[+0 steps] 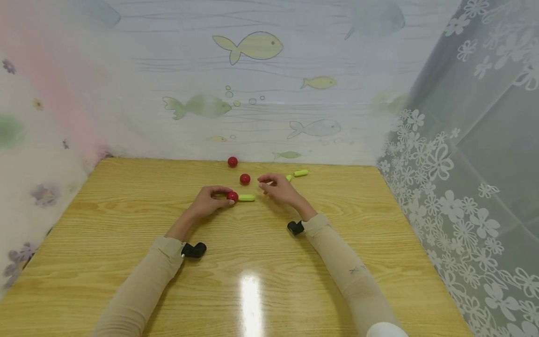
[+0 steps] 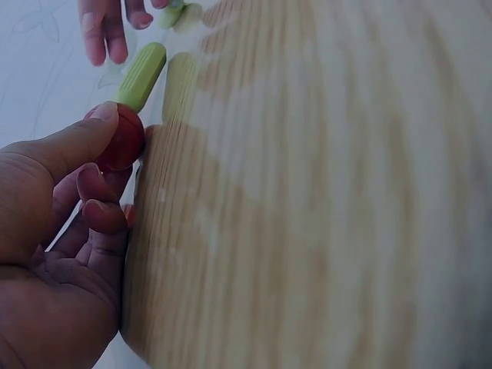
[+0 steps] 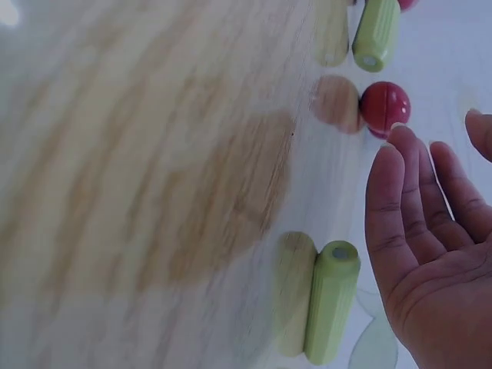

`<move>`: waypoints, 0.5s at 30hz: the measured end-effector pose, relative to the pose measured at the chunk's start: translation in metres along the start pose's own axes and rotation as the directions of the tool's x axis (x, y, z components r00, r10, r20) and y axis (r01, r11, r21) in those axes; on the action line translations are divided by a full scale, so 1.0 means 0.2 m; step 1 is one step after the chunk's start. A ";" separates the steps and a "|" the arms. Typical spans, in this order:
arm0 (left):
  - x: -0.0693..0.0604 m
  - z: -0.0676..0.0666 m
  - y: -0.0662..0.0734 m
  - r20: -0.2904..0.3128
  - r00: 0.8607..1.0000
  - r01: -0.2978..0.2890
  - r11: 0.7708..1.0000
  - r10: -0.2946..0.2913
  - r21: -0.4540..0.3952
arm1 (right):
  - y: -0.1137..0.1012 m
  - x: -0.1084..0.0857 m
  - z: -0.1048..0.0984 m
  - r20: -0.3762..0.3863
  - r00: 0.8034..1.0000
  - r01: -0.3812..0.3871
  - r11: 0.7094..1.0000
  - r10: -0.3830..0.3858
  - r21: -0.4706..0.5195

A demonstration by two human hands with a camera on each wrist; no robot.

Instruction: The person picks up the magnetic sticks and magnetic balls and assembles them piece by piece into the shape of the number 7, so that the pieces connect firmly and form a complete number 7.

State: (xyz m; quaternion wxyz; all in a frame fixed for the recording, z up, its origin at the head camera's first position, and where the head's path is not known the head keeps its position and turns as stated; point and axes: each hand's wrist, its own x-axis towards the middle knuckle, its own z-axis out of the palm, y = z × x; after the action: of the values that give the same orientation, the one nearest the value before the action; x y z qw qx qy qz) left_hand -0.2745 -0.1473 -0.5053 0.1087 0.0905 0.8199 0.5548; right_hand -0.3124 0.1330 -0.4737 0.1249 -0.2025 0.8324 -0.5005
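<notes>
My left hand (image 1: 207, 201) pinches a glossy red ball (image 1: 232, 196) between thumb and fingers, low over the wooden table. A light-green ridged stick (image 1: 246, 198) extends from the ball's right side; in the left wrist view the stick (image 2: 143, 77) meets the ball (image 2: 125, 142) near the thumb tip. Facing it, my right hand (image 1: 278, 188) hovers palm inward with loosely bent fingers and holds nothing. Its fingertips are near a second red ball (image 1: 245, 179). By that hand lies another green stick (image 3: 332, 304), with a hole in its end.
A third red ball (image 1: 232, 162) rests at the table's back edge, near the fish-patterned curtain (image 1: 261, 93). One more green stick (image 1: 301, 173) lies behind the right hand. The wooden table (image 1: 236, 262) extends toward me, and a flower-patterned sheer curtain (image 1: 459, 196) hangs on the right.
</notes>
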 end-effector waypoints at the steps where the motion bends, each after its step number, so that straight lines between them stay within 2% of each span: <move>1: 0.00 0.00 0.00 -0.001 1.000 0.002 1.000 -0.002 -0.003 | 0.00 0.01 0.00 0.000 1.000 -0.001 1.000 0.001 -0.003; 7: 0.01 0.00 0.00 -0.004 1.000 0.012 1.000 -0.012 -0.004 | -0.02 0.06 0.01 -0.001 1.000 0.001 0.999 -0.001 -0.036; 15: 0.00 0.01 0.00 -0.007 1.000 -0.005 1.000 0.005 0.021 | -0.04 0.12 0.04 0.002 1.000 0.002 0.996 -0.002 -0.087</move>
State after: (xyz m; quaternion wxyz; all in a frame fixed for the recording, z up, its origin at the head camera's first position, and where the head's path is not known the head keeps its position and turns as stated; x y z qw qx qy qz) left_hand -0.2747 -0.1448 -0.5053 0.1036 0.0918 0.8259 0.5465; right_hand -0.3283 0.1133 -0.4698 0.1164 -0.2092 0.8530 -0.4637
